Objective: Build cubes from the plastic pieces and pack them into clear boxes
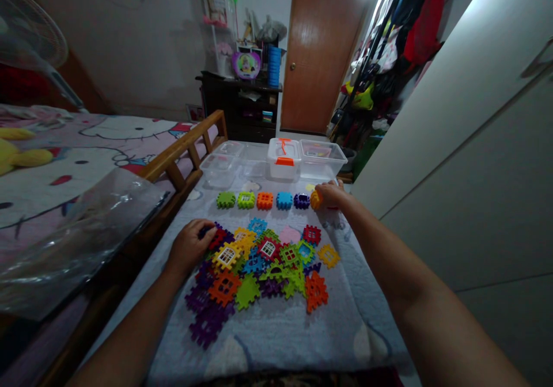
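Note:
My left hand (192, 244) rests at the left edge of a heap of plastic interlocking tiles, its thumb apart from its fingers. Closest to it are a dark red tile (218, 238) and some purple ones. No tile shows plainly in its grasp. Farther right, my right hand (332, 195) has its fingers around a yellow-orange block (315, 199) at the right end of a row. Along that row stand a purple block (301, 201), a blue block (284, 200), an orange block (265, 201) and two green ones. Part of the yellow-orange block is hidden by the fingers.
Behind the row stand a clear box with orange latches (284, 168), an open clear bin (323, 165) and clear lids or trays (220, 165). A wooden bed rail (185, 148) borders the left side, with a plastic bag (86, 237) nearby. White cabinet doors (466, 116) rise on the right.

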{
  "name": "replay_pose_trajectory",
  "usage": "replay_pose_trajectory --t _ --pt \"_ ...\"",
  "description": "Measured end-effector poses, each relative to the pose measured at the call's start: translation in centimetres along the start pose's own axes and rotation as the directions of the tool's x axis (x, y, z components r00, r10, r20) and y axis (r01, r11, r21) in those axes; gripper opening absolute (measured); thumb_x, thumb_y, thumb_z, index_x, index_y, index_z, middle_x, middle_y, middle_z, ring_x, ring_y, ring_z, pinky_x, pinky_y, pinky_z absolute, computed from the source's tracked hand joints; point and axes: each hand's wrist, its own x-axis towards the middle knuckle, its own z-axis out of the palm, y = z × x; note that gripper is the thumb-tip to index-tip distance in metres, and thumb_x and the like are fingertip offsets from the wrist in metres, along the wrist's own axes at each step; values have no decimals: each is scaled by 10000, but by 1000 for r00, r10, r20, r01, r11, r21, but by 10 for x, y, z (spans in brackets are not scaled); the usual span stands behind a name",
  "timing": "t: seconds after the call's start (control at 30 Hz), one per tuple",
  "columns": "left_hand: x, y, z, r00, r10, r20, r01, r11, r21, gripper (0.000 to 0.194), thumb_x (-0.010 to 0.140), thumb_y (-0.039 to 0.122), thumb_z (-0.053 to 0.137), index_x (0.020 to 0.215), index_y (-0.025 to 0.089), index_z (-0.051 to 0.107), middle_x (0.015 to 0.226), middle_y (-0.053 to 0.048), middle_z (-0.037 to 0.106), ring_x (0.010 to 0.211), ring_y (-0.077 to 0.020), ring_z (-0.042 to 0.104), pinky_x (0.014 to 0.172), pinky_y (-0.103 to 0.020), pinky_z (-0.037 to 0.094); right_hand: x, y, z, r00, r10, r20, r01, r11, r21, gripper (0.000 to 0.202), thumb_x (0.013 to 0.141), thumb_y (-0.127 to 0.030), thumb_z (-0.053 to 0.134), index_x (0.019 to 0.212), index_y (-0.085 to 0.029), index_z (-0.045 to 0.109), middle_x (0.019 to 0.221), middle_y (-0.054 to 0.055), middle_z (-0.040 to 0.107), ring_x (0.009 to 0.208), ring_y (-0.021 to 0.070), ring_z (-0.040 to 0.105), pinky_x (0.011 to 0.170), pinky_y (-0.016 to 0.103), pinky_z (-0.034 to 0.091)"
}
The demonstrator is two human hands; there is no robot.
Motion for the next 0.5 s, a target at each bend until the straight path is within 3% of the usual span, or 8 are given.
replay_pose_trajectory --t 0.2,0.37,0.5 --pt "0 2 0 1000 -2 -3 2 1000 0 336 839 501 506 889 210 666 992 -74 679 954 -243 639 916 -358 498 -2 0 -5 999 32 -8 -32 999 17 743 588 -446 863 1261 -230 634 1305 158 618 1220 392 483 1060 578 261" --pt "0 1 0 1000 -12 5 12 1000 -9 353 832 513 504 889 208 672 986 -76 680 956 -247 636 922 -368 495 -26 3 -6 966 31 -258 4 991 131 739 686 -438 808 1360 -257 564 1386 143 570 1271 385 458 1059 556 288" --pt "0 1 0 1000 -13 8 13 1000 -13 360 832 515 497 890 205 672 992 -79 679 965 -250 638 925 -373 490 -65 -6 13 935 -7 -355 120 947 298 485 827 -364 695 1271 -186 614 1243 144 638 1128 299 570 956 408 419"
